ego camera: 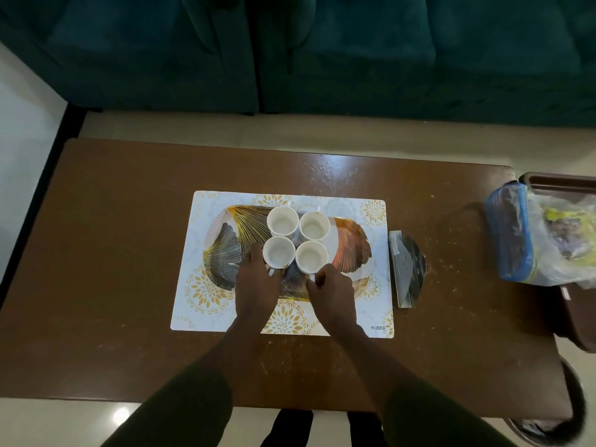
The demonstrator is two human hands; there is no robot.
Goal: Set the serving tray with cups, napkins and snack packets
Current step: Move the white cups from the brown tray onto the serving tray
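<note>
Several white cups stand close together on the leaf-patterned serving tray (222,250). The tray lies on a white placemat (200,304) with gold flowers. My left hand (258,282) grips the handle of the near left cup (279,255). My right hand (332,291) pinches the handle of the near right cup (311,256). Two more cups (283,221) (314,226) stand behind them. A stack of dark napkins (407,269) lies on the table just right of the placemat. A clear bag of snack packets (561,240) rests at the far right.
The brown table (113,253) carries everything; its right end meets a brown stool or bin (574,314). A blue-rimmed plastic packet (511,233) leans by the snack bag. A dark green sofa (290,53) stands beyond the table.
</note>
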